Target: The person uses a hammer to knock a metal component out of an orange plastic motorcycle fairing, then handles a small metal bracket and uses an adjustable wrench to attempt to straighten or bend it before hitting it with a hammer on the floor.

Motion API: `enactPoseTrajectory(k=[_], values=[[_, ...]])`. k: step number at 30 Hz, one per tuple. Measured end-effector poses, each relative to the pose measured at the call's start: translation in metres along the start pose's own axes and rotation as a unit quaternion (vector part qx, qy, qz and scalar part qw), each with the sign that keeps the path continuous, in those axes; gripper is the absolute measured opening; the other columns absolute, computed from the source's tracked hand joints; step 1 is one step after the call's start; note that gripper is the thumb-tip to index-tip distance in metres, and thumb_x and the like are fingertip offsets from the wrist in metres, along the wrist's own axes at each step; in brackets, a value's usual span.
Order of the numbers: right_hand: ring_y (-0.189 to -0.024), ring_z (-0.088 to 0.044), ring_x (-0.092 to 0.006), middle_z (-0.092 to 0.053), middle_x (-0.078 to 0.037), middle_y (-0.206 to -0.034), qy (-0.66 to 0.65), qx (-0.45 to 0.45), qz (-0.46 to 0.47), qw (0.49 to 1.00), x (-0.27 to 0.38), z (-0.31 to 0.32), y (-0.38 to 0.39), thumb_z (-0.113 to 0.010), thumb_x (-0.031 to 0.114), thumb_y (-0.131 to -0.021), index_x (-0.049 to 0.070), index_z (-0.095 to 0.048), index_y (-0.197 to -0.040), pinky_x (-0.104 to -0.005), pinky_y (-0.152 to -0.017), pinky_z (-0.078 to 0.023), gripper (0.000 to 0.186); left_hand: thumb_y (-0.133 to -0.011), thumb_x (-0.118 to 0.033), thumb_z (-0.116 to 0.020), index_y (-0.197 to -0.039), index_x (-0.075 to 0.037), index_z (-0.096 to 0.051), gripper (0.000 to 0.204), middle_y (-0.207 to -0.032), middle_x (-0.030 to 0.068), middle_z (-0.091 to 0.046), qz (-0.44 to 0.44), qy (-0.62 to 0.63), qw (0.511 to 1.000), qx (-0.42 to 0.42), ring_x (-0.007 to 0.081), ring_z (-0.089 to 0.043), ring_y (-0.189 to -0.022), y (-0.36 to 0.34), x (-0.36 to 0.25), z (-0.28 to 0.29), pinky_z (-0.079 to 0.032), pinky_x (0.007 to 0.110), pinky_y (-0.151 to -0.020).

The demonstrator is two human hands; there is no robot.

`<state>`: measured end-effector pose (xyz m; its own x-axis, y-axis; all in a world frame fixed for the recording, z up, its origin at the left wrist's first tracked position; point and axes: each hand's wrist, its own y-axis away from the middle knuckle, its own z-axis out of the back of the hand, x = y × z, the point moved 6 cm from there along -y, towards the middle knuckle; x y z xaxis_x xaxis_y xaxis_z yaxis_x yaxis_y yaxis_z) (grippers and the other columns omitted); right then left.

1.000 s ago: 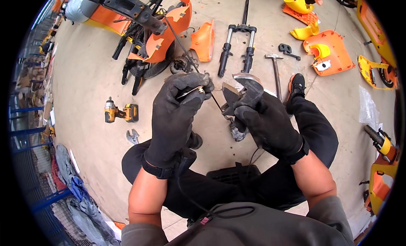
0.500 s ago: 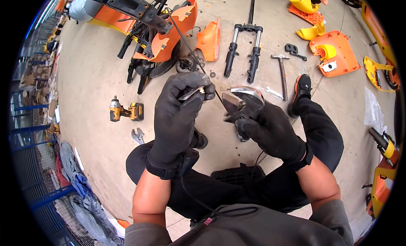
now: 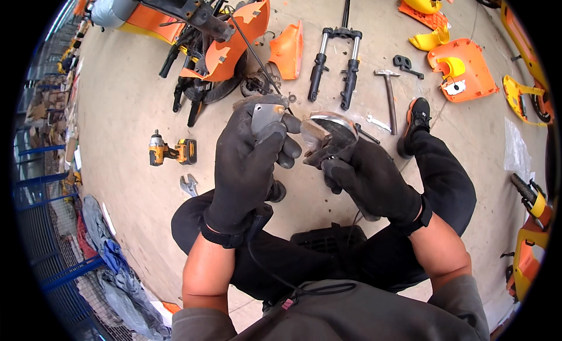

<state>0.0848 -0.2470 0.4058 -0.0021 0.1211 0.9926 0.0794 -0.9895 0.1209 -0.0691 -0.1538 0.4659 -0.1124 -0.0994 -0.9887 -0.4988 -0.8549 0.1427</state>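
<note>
My left hand (image 3: 241,168), in a black glove, pinches a small flat grey metal plate (image 3: 266,118) between thumb and fingers. The plate's broad face is turned up, with a hole near one corner and a small brass-coloured spot near another. To its right, my gloved right hand (image 3: 377,180) is closed around a round, dark, lamp-like part with a chrome rim (image 3: 333,119). A dark angular bracket (image 3: 319,147) sits on that part's left side, close to my left fingertips but apart from the plate. My right palm hides the rest of the part.
Ahead left stands a partly stripped vehicle frame with orange panels (image 3: 252,24). A front fork (image 3: 345,65), hammer (image 3: 389,101) and wrench (image 3: 377,123) lie ahead. On the left are a cordless impact driver (image 3: 172,152) and an adjustable wrench (image 3: 189,184). Orange-and-yellow covers (image 3: 468,68) lie to the right.
My left hand has turned the plate from edge-on to face-up. The lamp-like part has shifted slightly left and tilted in my right hand.
</note>
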Motion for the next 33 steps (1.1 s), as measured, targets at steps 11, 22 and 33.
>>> enactPoseTrajectory(k=[11, 22, 33], values=[[-0.074, -0.058, -0.0089, -0.061, -0.005, -0.089, -0.122, 0.035, -0.086, 0.988, 0.009, -0.01, 0.0, -0.055, 0.015, -0.099, 0.001, -0.05, -0.127, -0.027, -0.066, -0.049, 0.032, -0.094, -0.005, -0.049, -0.129, -0.001, -0.05, 0.035, -0.092, 0.008, -0.065, 0.048, -0.002, 0.999, 0.013, 0.0087, -0.06, -0.066, 0.002, 0.004, -0.005, -0.047, 0.022, -0.056], [-0.072, -0.061, -0.0105, -0.063, -0.006, -0.086, -0.142, 0.024, -0.127, 0.981, -0.008, -0.015, 0.0, -0.054, 0.014, -0.101, -0.001, -0.054, -0.119, -0.0279, -0.068, -0.053, 0.024, -0.094, -0.008, -0.05, -0.124, -0.002, -0.054, 0.031, -0.092, 0.0062, -0.065, 0.029, -0.024, 0.999, 0.013, 0.009, -0.06, -0.066, 0.005, 0.012, -0.004, -0.046, 0.023, -0.056], [-0.072, -0.062, -0.0115, -0.064, -0.008, -0.087, -0.143, 0.025, -0.137, 0.98, -0.011, -0.02, -0.002, -0.053, 0.017, -0.102, -0.001, -0.055, -0.117, -0.0278, -0.066, -0.053, 0.024, -0.094, -0.008, -0.051, -0.121, 0.0, -0.056, 0.029, -0.082, 0.0055, -0.065, 0.022, -0.028, 0.999, -0.01, 0.0082, -0.059, -0.067, 0.009, 0.01, -0.001, -0.048, 0.024, -0.059]])
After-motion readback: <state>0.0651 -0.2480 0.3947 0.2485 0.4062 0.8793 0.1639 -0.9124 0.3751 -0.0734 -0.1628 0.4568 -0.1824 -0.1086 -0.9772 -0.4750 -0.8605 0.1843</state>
